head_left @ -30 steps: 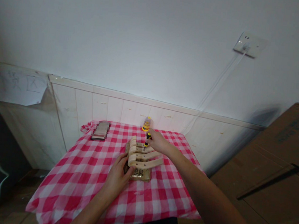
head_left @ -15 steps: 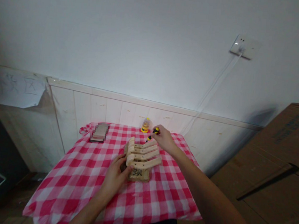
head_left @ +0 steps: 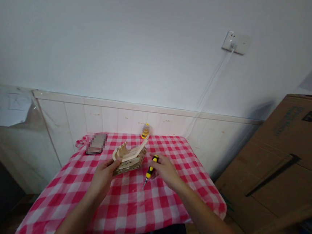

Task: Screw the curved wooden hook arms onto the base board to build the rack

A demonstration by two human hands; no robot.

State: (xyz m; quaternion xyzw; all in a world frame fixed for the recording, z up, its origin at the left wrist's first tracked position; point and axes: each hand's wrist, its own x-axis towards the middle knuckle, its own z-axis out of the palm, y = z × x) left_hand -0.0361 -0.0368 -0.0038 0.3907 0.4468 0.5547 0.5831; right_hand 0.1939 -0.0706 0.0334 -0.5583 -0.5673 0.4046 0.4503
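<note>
My left hand (head_left: 104, 172) grips the near left end of a small wooden slatted piece (head_left: 132, 153), its pale curved slats tilted up off the table. Beneath the slats is a brownish block (head_left: 130, 165) with a shiny wrapping; whether the two are joined I cannot tell. To the right of it, my right hand (head_left: 162, 168) is closed around a yellow and black screwdriver (head_left: 151, 167), tip pointing down toward the cloth and apart from the wood. By the wall stands a small clear container with a yellow base (head_left: 145, 131), just behind the slats.
A red and white checked cloth (head_left: 125, 212) covers the table. A dark-edged flat object (head_left: 97, 143), blurred out, lies at the back left. To the right leans a large cardboard box (head_left: 278, 160). A cable (head_left: 215, 78) runs down from the wall socket (head_left: 236, 42).
The slatted piece has been tipped up and turned by my left hand. My right hand has drawn back toward me, the screwdriver now beside the piece. The view has shifted slightly.
</note>
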